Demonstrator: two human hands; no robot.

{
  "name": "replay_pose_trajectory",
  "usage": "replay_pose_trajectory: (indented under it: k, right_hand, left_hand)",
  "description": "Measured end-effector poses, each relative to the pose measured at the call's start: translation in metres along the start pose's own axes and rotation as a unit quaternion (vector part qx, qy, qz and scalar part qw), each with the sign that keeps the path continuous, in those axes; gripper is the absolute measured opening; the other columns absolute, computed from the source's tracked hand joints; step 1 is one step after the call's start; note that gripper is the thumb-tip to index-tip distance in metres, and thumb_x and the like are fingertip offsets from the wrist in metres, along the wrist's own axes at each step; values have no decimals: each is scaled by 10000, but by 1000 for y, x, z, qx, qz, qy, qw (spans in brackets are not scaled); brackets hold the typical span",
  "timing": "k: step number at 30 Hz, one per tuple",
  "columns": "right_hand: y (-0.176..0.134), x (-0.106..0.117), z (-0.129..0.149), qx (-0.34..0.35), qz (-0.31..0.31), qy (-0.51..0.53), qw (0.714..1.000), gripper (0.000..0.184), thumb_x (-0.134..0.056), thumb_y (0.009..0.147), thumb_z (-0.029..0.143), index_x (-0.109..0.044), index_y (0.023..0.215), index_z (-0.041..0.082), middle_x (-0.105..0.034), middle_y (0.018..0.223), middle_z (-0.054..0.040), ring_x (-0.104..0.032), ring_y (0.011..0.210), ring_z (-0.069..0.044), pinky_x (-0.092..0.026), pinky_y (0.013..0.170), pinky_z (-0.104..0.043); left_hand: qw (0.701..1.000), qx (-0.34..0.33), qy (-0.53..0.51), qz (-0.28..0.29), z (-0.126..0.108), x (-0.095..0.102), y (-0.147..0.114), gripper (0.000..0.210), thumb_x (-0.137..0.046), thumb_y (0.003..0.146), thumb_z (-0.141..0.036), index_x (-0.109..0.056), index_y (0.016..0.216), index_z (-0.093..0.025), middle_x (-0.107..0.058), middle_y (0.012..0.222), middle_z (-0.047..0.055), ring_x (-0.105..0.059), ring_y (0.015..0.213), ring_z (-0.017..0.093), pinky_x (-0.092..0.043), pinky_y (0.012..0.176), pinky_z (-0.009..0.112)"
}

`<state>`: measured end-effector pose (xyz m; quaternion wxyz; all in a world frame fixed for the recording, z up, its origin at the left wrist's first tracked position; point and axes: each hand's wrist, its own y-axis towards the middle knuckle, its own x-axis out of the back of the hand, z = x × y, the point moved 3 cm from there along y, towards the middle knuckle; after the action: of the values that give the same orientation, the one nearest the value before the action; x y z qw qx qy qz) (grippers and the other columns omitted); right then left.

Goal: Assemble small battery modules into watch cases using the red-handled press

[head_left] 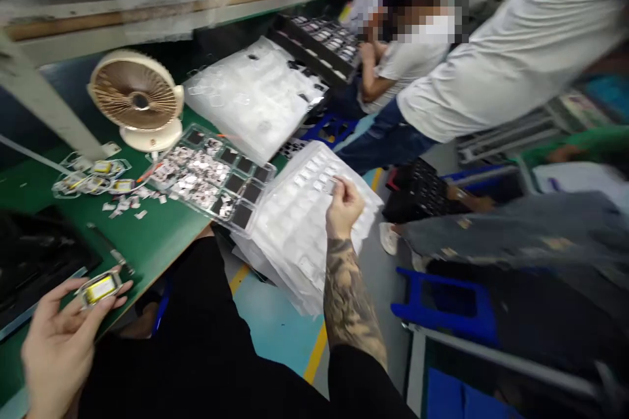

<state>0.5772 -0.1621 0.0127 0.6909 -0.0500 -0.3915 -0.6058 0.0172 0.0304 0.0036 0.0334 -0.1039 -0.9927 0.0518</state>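
**No Legible Lettering**

No text, brand, number or sign can be read. The pale panel on the yellow-edged piece (101,289) in the left hand (59,337) is too blurred for any wording, and the hub of the fan (141,101) is too small to make out.

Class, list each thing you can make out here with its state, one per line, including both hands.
Left hand: gripping the yellow-centred part between fingers and thumb.
Yellow-centred part: held.
Right hand: fingertips drawn together; whether holding anything, unclear.
Fan: standing on its base; running or not, unclear.
Compartment tray: pale pieces in some compartments, not all.
Pale scraps: loose, scattered on the green table.
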Motion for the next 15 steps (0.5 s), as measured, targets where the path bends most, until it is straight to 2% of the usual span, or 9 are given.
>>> replay_pose_trajectory:
  k: [1,3,4,6,8,11,13,15]
  right_hand:
    - [-20,-9,27,31,-18,67,997,425,-495,1091,421,-766,1263,142,-783,1261,-161,-756,1085,-254,-609,962,-401]
    - [-67,-36,85,59,21,200,978,359,-653,1063,464,-767,1278,199,-784,1103,-75,-736,793,-183,-603,747,-333]
    - [-92,-51,116,72,80,239,965,313,-694,1053,448,-781,1245,216,-775,1027,-48,-700,702,-159,-577,679,-311]
    - [-144,-82,180,125,224,281,925,206,-724,1051,397,-811,1141,234,-766,969,-36,-702,729,-159,-576,705,-311]
    - [-194,-107,234,155,383,317,854,170,-708,1067,376,-805,1074,237,-771,959,-41,-725,802,-169,-593,757,-312]
    - [-254,-131,288,95,592,391,698,188,-671,1094,415,-727,1087,236,-804,1018,-52,-771,873,-176,-632,816,-314]
    - [-280,-139,307,37,678,425,599,202,-673,1096,439,-681,1113,238,-823,1090,-68,-801,969,-193,-652,888,-335]
    - [-296,-144,317,15,723,443,530,210,-692,1087,444,-686,1135,239,-821,1174,-84,-801,1065,-203,-651,943,-346]
  left_hand:
    - [999,36,-9,0,-4,-4,-3,591,-953,879,-337,-648,1369,-210,-884,1117,79,-889,918,291,-754,834,340]
    - [996,88,-14,30,-13,-14,-8,631,-947,877,-411,-664,1396,-191,-872,1204,121,-883,1002,323,-747,880,385]
    - [993,102,-8,63,-18,-18,-10,619,-942,879,-429,-687,1386,-182,-870,1210,131,-879,1029,326,-737,907,394]
    - [986,100,12,133,-27,-23,-13,553,-938,878,-423,-744,1334,-179,-876,1168,123,-874,1022,310,-716,915,380]
    - [980,74,48,180,-35,-20,-15,486,-928,889,-386,-783,1313,-197,-880,1100,87,-856,960,268,-687,883,342]
    - [980,44,85,172,-44,-3,-18,446,-896,923,-340,-794,1341,-223,-866,1034,45,-806,884,215,-637,856,306]
    - [988,45,67,135,-47,14,-20,443,-891,926,-325,-791,1345,-219,-857,1058,48,-793,895,208,-622,864,302]
    - [993,56,29,97,-47,29,-22,443,-906,907,-310,-791,1320,-199,-847,1058,55,-788,896,204,-618,853,295]
